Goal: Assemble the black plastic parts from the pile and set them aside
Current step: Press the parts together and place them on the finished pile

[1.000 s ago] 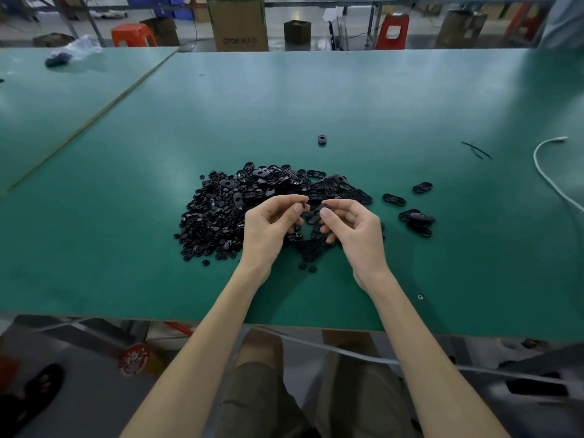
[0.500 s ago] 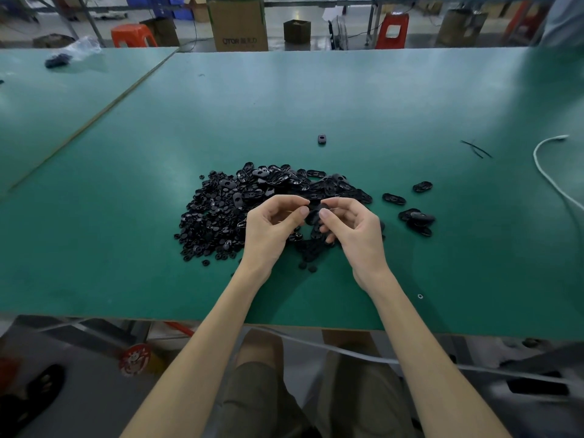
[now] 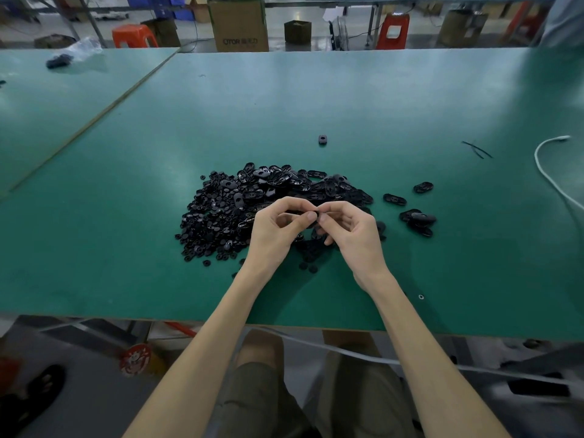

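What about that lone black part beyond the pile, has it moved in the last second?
No. The lone black part lies at the same spot on the green table, just as far beyond the pile as before.

pile [image 3: 252, 210] on table [image 3: 347, 99] | hands above – set-aside parts [image 3: 418, 219] right – cable [image 3: 550, 175] far right

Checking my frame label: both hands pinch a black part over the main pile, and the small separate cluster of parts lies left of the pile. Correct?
One thing is off. The head view shows the small separate cluster lying right of the main pile, not left. The rest holds: the left hand and right hand both pinch a black part over the pile.
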